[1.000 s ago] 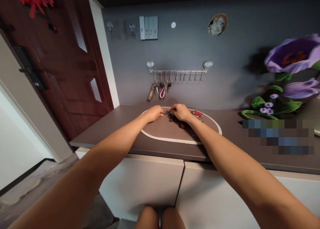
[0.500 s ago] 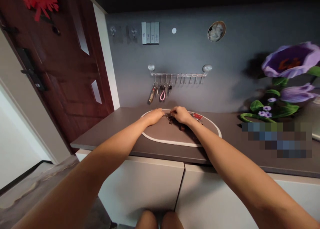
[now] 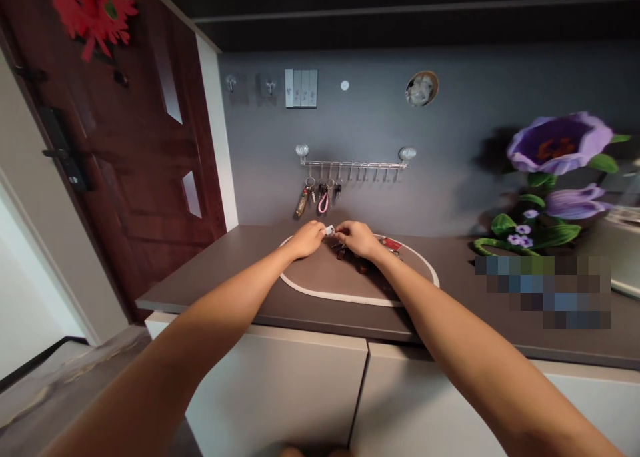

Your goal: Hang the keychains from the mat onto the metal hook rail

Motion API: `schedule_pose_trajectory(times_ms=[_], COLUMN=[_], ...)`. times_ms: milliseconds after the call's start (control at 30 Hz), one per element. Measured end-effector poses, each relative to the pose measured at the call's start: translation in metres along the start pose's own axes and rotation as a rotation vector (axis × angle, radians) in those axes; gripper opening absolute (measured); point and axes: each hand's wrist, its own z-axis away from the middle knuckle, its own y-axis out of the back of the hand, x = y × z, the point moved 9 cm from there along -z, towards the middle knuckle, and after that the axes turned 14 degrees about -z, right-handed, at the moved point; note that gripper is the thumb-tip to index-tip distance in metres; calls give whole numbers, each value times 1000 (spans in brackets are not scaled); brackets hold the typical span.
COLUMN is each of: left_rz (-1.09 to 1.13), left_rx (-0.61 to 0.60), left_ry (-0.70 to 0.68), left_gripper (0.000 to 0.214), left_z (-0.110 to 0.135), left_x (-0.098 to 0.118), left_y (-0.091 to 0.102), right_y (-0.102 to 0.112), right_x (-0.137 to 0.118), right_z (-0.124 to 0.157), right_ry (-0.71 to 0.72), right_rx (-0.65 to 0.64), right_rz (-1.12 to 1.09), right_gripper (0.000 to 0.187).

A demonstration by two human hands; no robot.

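Observation:
A small whitish, tag-like piece (image 3: 329, 230) is held between my two hands, just above the brown counter. My left hand (image 3: 307, 239) is closed, its fingertips on the piece's left end. From the other side my right hand (image 3: 359, 238) pinches at its right end, where a small ring seems to be. Below and beside my right hand lie dark keys (image 3: 341, 252) and a brown fob (image 3: 363, 268), partly covered by the hand. A red card-like item (image 3: 391, 244) lies just past my right wrist. All of these rest inside a white oval outline (image 3: 345, 302) on the counter.
On the grey wall a clear hook rail (image 3: 355, 164) carries several keys, with a pink strap (image 3: 323, 202) and a brown charm (image 3: 301, 202). Purple flowers (image 3: 557, 144) stand at the right. A dark red door (image 3: 165, 177) is at the left, white cabinet doors (image 3: 280, 384) below.
The whitish piece now shows between my hands, lifted off the pile of keys. Both hands have risen slightly from the counter. The camera view has tilted up a little.

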Motion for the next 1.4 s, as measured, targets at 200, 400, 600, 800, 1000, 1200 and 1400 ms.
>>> schedule_pose_trajectory(times_ms=[200, 400, 600, 800, 1000, 1200, 1400], left_rz=[117, 139, 162, 227, 398, 556, 685], left_rx=[112, 178, 203, 226, 164, 78, 47], left_ry=[58, 75, 48, 80, 189, 201, 130], left_gripper=[23, 23, 23, 22, 22, 21, 19], left_z=[0, 1, 1, 2, 4, 4, 3], left_x=[-1, 1, 6, 3, -6, -8, -1], left_y=[13, 24, 28, 31, 24, 8, 1], right_y=[13, 13, 12, 17, 22, 25, 24], right_x=[-6, -11, -12, -15, -15, -9, -8], right_z=[3, 4, 2, 3, 4, 2, 1], right_ry=[-36, 9, 96, 116, 127, 111, 135], right_rx=[127, 143, 164, 190, 225, 260, 263], right_rz=[-135, -141, -90, -79, -159, -224, -295], right_gripper=[17, 20, 19, 19, 20, 21, 21])
